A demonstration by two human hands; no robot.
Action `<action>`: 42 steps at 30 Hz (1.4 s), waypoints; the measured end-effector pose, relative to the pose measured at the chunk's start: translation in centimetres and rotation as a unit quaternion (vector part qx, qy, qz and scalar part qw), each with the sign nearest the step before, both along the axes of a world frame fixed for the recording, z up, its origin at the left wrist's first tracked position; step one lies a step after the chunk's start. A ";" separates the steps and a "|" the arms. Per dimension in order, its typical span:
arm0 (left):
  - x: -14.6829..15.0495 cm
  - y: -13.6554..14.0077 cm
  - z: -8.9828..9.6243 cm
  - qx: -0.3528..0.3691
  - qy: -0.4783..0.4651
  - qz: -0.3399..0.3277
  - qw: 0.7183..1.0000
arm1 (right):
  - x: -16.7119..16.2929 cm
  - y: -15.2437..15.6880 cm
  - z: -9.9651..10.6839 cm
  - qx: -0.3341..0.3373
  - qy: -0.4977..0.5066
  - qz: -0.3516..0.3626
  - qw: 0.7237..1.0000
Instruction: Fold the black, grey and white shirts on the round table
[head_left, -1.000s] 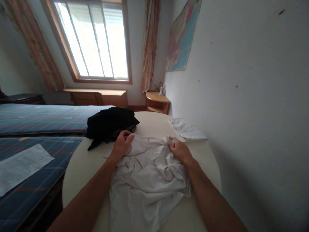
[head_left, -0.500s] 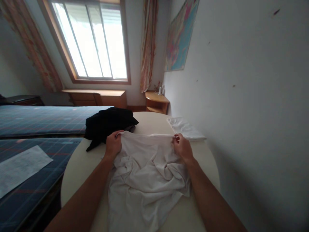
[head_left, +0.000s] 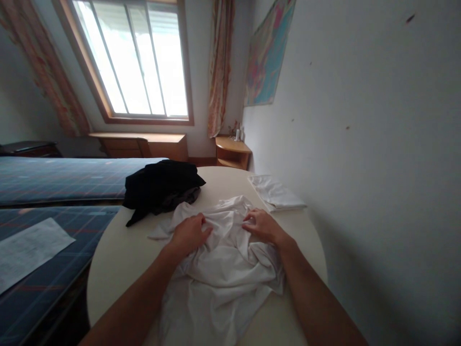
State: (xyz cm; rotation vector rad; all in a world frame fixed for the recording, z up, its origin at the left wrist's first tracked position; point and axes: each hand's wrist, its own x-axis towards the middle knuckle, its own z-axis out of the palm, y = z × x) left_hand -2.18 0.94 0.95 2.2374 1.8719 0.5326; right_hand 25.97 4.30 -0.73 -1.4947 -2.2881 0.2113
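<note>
A crumpled white shirt [head_left: 219, 274] lies over the near middle of the round table, its lower part running toward me. My left hand [head_left: 190, 234] rests on its left upper part, thumb apart from the bent fingers. On the right upper part, my right hand [head_left: 264, 226] touches the fabric with curved fingers and a gap by the thumb. Neither hand shows a clear grip on the cloth. Beyond my hands, the shirt's top edge is bunched, and a pointed flap sticks out to the left.
The cream round table [head_left: 118, 269] also bears a heap of black clothing [head_left: 162, 185] at back left and a folded white garment [head_left: 277, 192] at back right, near the wall. To the left stand plaid mattresses [head_left: 72, 178], one with a paper sheet [head_left: 32, 252] on it.
Both hands have let go of the shirt's stretched top edge and moved inward and nearer to me. That edge has dropped from a straight line into loose folds.
</note>
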 end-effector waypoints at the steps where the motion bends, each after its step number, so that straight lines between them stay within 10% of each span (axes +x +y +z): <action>1: 0.2 -0.2 -0.4 0.003 0.008 -0.040 0.999 | 0.1 0.1 0.0 0.008 -0.012 -0.013 1.000; 10: -0.7 1.6 -2.6 0.034 0.072 -0.051 0.996 | 0.2 0.9 0.8 0.113 0.067 -0.266 0.955; 18: 0.6 -0.2 0.9 0.050 0.065 -0.002 0.997 | -0.3 0.2 -0.3 -0.042 0.091 0.028 0.995; 25: 1.0 -1.2 -0.3 -0.011 0.100 -0.094 0.991 | 1.2 0.8 -0.3 -0.015 -0.014 -0.018 1.000; 33: -0.8 1.8 -2.0 0.056 0.077 -0.052 0.994 | 0.8 1.3 0.8 0.086 0.085 -0.250 0.961; 38: -0.1 0.1 0.6 0.081 0.077 0.012 0.994 | 0.7 1.6 -0.8 0.037 0.259 -0.114 0.958; 42: -0.5 -1.2 1.9 -0.045 0.121 0.035 0.991 | 0.9 1.7 -1.7 0.028 0.227 -0.010 0.973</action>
